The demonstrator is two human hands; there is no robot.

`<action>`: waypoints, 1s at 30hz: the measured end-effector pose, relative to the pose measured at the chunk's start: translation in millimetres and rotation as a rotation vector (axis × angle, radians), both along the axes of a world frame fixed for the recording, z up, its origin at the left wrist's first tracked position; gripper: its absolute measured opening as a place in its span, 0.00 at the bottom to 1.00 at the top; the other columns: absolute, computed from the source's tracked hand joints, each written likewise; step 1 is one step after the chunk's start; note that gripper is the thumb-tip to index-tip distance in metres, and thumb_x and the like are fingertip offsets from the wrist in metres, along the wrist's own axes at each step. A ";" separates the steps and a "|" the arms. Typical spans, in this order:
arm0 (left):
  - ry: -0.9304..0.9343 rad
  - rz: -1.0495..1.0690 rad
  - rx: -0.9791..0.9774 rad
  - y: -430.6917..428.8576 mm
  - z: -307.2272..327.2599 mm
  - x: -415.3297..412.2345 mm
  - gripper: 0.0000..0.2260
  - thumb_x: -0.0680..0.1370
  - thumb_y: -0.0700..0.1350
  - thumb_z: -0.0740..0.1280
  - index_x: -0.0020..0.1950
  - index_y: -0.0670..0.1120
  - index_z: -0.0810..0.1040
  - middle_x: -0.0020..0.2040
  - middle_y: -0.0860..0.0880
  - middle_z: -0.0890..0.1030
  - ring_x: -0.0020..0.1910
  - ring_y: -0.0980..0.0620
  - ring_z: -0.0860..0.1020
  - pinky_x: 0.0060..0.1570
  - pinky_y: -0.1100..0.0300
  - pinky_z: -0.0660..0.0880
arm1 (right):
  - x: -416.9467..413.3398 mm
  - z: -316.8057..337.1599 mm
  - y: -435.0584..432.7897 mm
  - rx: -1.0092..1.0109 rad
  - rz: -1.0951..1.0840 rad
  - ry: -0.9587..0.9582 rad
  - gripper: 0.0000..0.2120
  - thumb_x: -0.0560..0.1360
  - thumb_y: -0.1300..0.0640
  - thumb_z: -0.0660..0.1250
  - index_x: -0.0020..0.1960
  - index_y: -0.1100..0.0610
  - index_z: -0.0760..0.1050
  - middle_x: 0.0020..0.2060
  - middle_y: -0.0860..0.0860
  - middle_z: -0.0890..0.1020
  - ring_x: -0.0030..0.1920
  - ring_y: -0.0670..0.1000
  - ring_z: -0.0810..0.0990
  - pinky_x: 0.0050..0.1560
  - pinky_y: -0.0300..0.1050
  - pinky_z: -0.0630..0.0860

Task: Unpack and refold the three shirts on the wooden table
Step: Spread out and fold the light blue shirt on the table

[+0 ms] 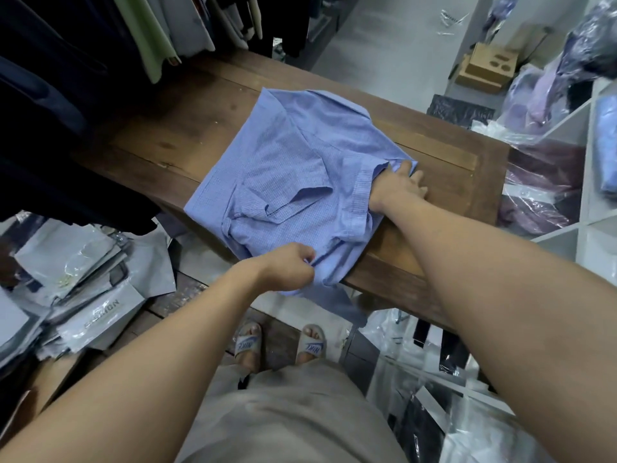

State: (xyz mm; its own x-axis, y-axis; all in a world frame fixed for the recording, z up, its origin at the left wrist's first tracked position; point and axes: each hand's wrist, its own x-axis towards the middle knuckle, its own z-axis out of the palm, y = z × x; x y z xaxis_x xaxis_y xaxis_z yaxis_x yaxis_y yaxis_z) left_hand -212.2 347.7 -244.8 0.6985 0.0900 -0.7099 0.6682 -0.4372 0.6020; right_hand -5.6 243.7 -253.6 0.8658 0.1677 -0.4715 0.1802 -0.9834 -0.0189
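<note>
My left hand [287, 267] had its grip closed tight. The fingers were curled into a fist, pinching a bunched fold at the near edge of the light blue fine-checked shirt [293, 155], just where the cloth spilled over the near edge of the dark brown wooden tabletop [160, 128]. My right hand [399, 188] had a spread grip. Its fingers lay nearly straight and flat on the wood at the shirt's right-hand corner, the thumb touched the fabric there, and a fold of cloth lay over the wrist.

The shirt lay partly folded in the middle of the tabletop. Its long axis ran from the far side towards me, turned a little to the left. A pointed flap, seemingly the collar, sat near its left side and pointed right. One strip of the shirt hung below the near edge.

On the floor below, the pale slide sandals [248, 344] on my feet read "NIKE" on both straps. To my left, one of the heaped grey plastic garment packets [100, 315] carried a printed word that ended in "ON"; the rest was too blurred to read.
</note>
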 end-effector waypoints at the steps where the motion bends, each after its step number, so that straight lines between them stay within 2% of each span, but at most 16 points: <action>1: 0.039 -0.015 -0.019 0.1 4.0 1.7 0.08 0.70 0.34 0.61 0.38 0.45 0.64 0.37 0.47 0.66 0.37 0.48 0.62 0.37 0.55 0.60 | 0.7 -1.2 0.2 -0.001 -0.004 -0.002 0.37 0.75 0.44 0.66 0.79 0.47 0.54 0.79 0.56 0.49 0.75 0.65 0.53 0.72 0.63 0.58; 4: 0.071 0.082 -0.163 4.9 2.3 1.5 0.10 0.73 0.46 0.69 0.40 0.47 0.68 0.38 0.50 0.70 0.37 0.49 0.66 0.37 0.55 0.65 | 2.2 -5.2 -0.4 -0.006 0.000 -0.010 0.38 0.75 0.44 0.66 0.79 0.47 0.53 0.79 0.57 0.50 0.74 0.66 0.54 0.73 0.65 0.58; 6: 0.025 0.097 -0.167 12.5 -5.1 -2.9 0.17 0.69 0.56 0.76 0.43 0.48 0.73 0.39 0.48 0.77 0.39 0.47 0.75 0.37 0.47 0.74 | 2.6 -5.7 -0.6 -0.014 0.005 0.005 0.40 0.75 0.43 0.66 0.80 0.46 0.49 0.79 0.57 0.48 0.75 0.66 0.53 0.74 0.67 0.55; 7: 0.008 0.074 -0.139 16.6 -6.2 -4.9 0.20 0.66 0.59 0.79 0.46 0.49 0.76 0.42 0.46 0.81 0.41 0.45 0.80 0.41 0.41 0.79 | 3.2 -5.9 -0.5 -0.018 0.005 0.016 0.41 0.75 0.43 0.65 0.81 0.46 0.47 0.79 0.58 0.47 0.75 0.66 0.52 0.74 0.68 0.53; 8: 0.008 0.041 -0.128 20.6 -7.8 -5.9 0.21 0.64 0.59 0.80 0.49 0.50 0.79 0.45 0.45 0.84 0.45 0.44 0.83 0.46 0.39 0.80 | 3.9 -5.7 -0.4 -0.024 0.005 0.024 0.41 0.76 0.42 0.65 0.81 0.46 0.46 0.80 0.58 0.46 0.76 0.66 0.51 0.75 0.68 0.51; 10: 0.061 -0.074 -0.104 27.1 -6.7 -5.1 0.18 0.66 0.57 0.80 0.51 0.51 0.82 0.49 0.46 0.86 0.49 0.45 0.84 0.52 0.45 0.82 | 4.6 -5.0 -1.0 -0.039 0.015 0.026 0.41 0.77 0.41 0.63 0.82 0.46 0.44 0.80 0.59 0.45 0.77 0.67 0.49 0.75 0.70 0.47; 13: 0.119 -0.207 -0.045 38.1 -3.3 0.1 0.07 0.73 0.44 0.76 0.46 0.55 0.84 0.49 0.47 0.86 0.50 0.48 0.84 0.58 0.49 0.80 | 5.8 -4.6 -1.7 -0.057 0.051 0.036 0.42 0.78 0.40 0.61 0.82 0.48 0.40 0.81 0.61 0.42 0.78 0.69 0.44 0.75 0.71 0.42; 15: 0.182 -0.270 0.032 43.2 0.5 5.4 0.15 0.73 0.36 0.73 0.44 0.59 0.82 0.48 0.50 0.87 0.50 0.49 0.85 0.57 0.50 0.79 | 6.3 -3.4 -1.4 -0.065 0.052 0.051 0.42 0.78 0.39 0.60 0.82 0.48 0.39 0.81 0.61 0.41 0.78 0.71 0.43 0.75 0.72 0.40; 16: 0.223 -0.315 0.091 44.7 1.6 8.6 0.15 0.72 0.36 0.72 0.43 0.58 0.81 0.48 0.51 0.87 0.48 0.49 0.85 0.54 0.51 0.78 | 6.1 -2.8 -1.1 -0.067 0.047 0.062 0.42 0.79 0.39 0.60 0.82 0.47 0.38 0.80 0.60 0.40 0.78 0.72 0.42 0.75 0.72 0.40; 19: 0.315 -0.430 0.291 44.2 11.3 18.7 0.08 0.70 0.43 0.73 0.41 0.50 0.74 0.43 0.47 0.81 0.38 0.47 0.74 0.41 0.55 0.70 | 5.3 -1.4 1.0 -0.060 0.024 0.098 0.42 0.78 0.40 0.59 0.81 0.45 0.36 0.80 0.59 0.37 0.77 0.74 0.40 0.73 0.76 0.40; 21: 0.374 -0.417 0.296 40.5 17.4 22.1 0.11 0.70 0.50 0.73 0.43 0.47 0.73 0.45 0.44 0.76 0.40 0.45 0.71 0.41 0.54 0.67 | 4.8 -1.1 1.6 -0.039 0.007 0.116 0.42 0.78 0.36 0.58 0.81 0.43 0.36 0.80 0.59 0.36 0.77 0.74 0.39 0.71 0.78 0.39; 23: 0.439 -0.320 0.199 36.4 20.4 22.6 0.13 0.74 0.54 0.69 0.50 0.47 0.77 0.49 0.47 0.81 0.45 0.48 0.77 0.48 0.55 0.70 | 5.1 0.6 1.5 -0.017 0.000 0.122 0.40 0.77 0.33 0.55 0.81 0.41 0.36 0.80 0.59 0.35 0.76 0.74 0.38 0.70 0.79 0.39; 25: 0.433 -0.200 0.097 34.4 20.3 21.4 0.12 0.78 0.54 0.64 0.52 0.48 0.79 0.45 0.52 0.85 0.44 0.53 0.80 0.45 0.58 0.71 | 4.7 3.1 0.3 -0.015 0.014 0.115 0.42 0.75 0.28 0.53 0.81 0.40 0.38 0.80 0.61 0.37 0.77 0.74 0.38 0.70 0.79 0.38; 27: 0.359 -0.109 0.065 34.2 16.8 20.6 0.11 0.78 0.54 0.65 0.50 0.47 0.80 0.41 0.50 0.86 0.42 0.50 0.81 0.39 0.58 0.73 | 2.8 3.9 0.7 -0.006 0.045 0.077 0.45 0.72 0.25 0.55 0.81 0.42 0.44 0.80 0.62 0.43 0.78 0.72 0.40 0.70 0.78 0.39; 29: 0.251 -0.024 0.042 33.2 10.0 20.7 0.12 0.75 0.54 0.67 0.45 0.46 0.80 0.38 0.48 0.84 0.39 0.46 0.81 0.37 0.56 0.79 | -1.2 2.2 1.5 0.043 0.106 -0.057 0.41 0.71 0.27 0.58 0.78 0.47 0.58 0.78 0.63 0.54 0.77 0.70 0.50 0.72 0.75 0.44; 30: 0.194 0.032 0.022 30.6 8.0 21.8 0.14 0.74 0.56 0.68 0.44 0.45 0.80 0.37 0.48 0.84 0.37 0.45 0.82 0.39 0.52 0.82 | -3.0 1.2 1.7 0.082 0.151 -0.156 0.37 0.71 0.30 0.61 0.74 0.49 0.65 0.76 0.62 0.60 0.75 0.68 0.56 0.73 0.72 0.49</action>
State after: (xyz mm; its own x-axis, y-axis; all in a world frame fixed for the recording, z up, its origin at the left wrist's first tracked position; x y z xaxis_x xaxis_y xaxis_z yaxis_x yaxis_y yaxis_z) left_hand -190.4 378.3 -236.7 0.5454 0.1271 -0.8285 0.7846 -0.4252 0.4513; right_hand -8.6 245.4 -252.4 0.8892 0.3331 -0.3136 0.3323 -0.9414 -0.0576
